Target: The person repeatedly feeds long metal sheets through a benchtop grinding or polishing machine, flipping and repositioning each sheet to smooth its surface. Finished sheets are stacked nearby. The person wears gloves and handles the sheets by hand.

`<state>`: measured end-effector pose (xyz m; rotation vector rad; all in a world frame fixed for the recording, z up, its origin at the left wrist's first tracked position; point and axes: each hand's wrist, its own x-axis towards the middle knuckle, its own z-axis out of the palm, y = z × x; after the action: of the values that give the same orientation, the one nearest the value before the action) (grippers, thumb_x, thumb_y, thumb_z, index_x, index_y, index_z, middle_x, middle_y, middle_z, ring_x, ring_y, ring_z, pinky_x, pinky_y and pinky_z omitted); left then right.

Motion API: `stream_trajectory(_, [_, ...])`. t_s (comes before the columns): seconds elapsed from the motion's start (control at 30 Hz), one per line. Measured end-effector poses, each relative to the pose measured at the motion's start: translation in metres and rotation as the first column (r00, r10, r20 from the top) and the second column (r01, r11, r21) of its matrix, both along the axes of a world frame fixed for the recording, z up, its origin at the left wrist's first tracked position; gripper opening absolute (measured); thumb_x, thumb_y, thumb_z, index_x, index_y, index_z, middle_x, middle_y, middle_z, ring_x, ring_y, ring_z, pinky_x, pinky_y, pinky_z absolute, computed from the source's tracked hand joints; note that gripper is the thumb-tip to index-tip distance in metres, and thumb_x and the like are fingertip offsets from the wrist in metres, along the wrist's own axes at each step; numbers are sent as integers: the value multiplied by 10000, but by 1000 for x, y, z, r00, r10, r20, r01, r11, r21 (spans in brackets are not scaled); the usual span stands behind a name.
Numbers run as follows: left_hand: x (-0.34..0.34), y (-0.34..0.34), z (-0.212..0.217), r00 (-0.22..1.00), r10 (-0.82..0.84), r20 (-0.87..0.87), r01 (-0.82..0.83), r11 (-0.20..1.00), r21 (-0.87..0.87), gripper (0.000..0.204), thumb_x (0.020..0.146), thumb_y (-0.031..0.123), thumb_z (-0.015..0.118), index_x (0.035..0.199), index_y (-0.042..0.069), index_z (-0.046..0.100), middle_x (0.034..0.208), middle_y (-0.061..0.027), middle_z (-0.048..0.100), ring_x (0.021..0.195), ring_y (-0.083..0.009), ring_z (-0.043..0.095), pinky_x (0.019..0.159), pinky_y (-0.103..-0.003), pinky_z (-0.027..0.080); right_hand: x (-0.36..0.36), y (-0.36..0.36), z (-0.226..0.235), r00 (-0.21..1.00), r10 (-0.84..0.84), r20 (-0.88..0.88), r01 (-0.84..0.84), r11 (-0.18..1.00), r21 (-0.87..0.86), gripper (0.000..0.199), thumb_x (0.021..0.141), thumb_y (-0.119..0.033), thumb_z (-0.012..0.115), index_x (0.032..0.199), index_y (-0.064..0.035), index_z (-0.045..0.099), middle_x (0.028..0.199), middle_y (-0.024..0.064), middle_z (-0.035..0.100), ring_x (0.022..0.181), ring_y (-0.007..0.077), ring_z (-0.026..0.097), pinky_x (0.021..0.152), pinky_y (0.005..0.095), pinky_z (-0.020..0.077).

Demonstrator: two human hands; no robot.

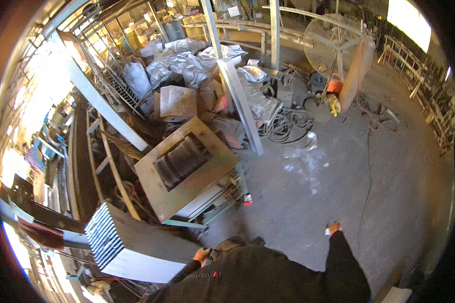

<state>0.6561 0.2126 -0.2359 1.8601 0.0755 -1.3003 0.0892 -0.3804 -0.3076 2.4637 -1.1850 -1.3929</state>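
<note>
Where metal stack sits, left hand beside.

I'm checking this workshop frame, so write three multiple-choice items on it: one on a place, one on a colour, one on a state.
1. Where is the large round fan?
A. upper right, on the concrete floor
B. lower left
C. on the stack of metal sheets

2. What colour shows at both hands?
A. blue
B. orange
C. white

3. What is the right hand doing?
A. gripping a cable
B. holding a hammer
C. holding nothing, out over the floor

Answers:
1. A, the fan stands at upper right beyond the cables.
2. B, both hands are orange beyond the dark sleeves.
3. C, it hangs free, while the left hand is by the stack of metal sheets.
</note>
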Motion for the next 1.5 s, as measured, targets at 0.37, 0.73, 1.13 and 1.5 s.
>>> stream_trajectory(0.37, [92, -285, -33, 348, -685, 640, 789, 583, 196, 605, 898, 130, 767, 1482, 99, 612, 1277, -278, 760, 1117, -520, 743, 905, -567, 600, 248, 17, -70, 128, -754, 644, 655, 552, 516, 651, 925, -485, 875, 1365, -18, 767, 1248, 217, 808, 1223, 423, 745, 1096, 527, 565])
stream_trajectory(0.73, [117, -353, -45, 528, -589, 611, 711, 701, 61, 232, 1037, 264, 675, 1037, 59, 783, 849, -82, 772, 753, -235, 729, 654, -429, 550, 639, -370, 120, 219, -378, 900, -14, 921, 390, 836, 952, -380, 842, 1633, -5, 535, 1648, 291, 563, 1541, 452, 522, 1286, 491, 421])
stream_trajectory(1.13, [-34, -533, 44, 932, 293, 213, -356, 852, 384, 304, 1009, 267, 680, 1249, 91, 742, 1107, -218, 817, 1040, -345, 803, 808, -523, 630, 1229, -642, 295, 311, 391, 866, -240, 914, -327, 938, 936, -431, 832, 1727, -139, 419, 1791, 171, 386, 1625, 424, 391, 1287, 600, 407])
stream_trajectory(1.5, [-41, -613, 97, 861, 475, 182, -495, 701, 514, 296, 985, 240, 694, 1244, 104, 734, 1141, -219, 797, 1040, -399, 783, 822, -541, 629, 1261, -664, 292, 290, 357, 888, -309, 913, -266, 1059, 891, -479, 910, 1745, -114, 401, 1872, 234, 152, 1682, 476, 287, 1356, 593, 312])
